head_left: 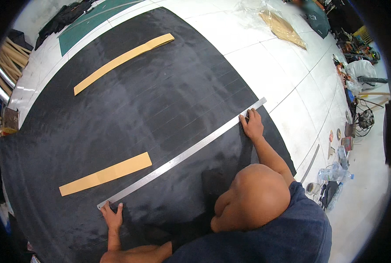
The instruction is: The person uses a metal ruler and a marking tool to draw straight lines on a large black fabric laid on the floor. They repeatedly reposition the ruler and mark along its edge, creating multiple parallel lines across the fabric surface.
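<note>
Neither of my own hands shows in the head view. Below me, another person in a dark shirt [265,236] leans over a large black sheet [129,118] with a smooth, slightly shiny surface. A long metal ruler [182,157] lies slantwise across it. That person's left hand [112,215] presses the ruler's near left end, and the right hand [253,125] rests close to its far right end. Faint parallel lines mark the sheet beyond the ruler. A tan strip [108,173] lies close to the ruler on its left, while a longer, curved tan strip [121,61] lies farther off.
White floor tiles [283,74] border the sheet. A green mat [90,28] and dark cloth [62,19] lie far left; rolls [11,61] stand at the left. Brown card in clear plastic [283,30] lies far right, with plastic bottles [335,173] and clutter along the right.
</note>
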Tool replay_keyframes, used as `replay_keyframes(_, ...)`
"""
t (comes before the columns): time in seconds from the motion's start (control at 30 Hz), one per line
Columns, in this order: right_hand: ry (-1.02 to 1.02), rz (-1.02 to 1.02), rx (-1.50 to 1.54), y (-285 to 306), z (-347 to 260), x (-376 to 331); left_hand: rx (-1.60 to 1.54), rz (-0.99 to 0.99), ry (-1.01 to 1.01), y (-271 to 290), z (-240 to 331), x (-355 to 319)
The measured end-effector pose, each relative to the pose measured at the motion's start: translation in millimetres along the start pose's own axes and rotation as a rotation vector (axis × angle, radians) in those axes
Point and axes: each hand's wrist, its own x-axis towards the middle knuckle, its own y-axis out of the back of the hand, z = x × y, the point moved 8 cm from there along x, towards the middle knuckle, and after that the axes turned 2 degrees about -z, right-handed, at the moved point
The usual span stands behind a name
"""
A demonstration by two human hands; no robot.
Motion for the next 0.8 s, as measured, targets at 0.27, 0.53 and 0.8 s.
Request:
replay_keyframes(0.27, -0.081, 0.014, 0.060, -2.6, 13.0, 3.9, -0.080, 0.141, 0.024, -4.4, -13.1, -4.5)
replay_keyframes(0.53, 0.089, 0.028, 0.039, 2.9, 8.4, 0.1, -0.057, 0.176, 0.236, -26.4, -43.2, 14.6)
replay_keyframes(0.8, 0.143, 0.006, -0.062, -8.1, -4.7, 8.7, -0.071, 0.242, 0.227, -17.2, -35.2, 25.1)
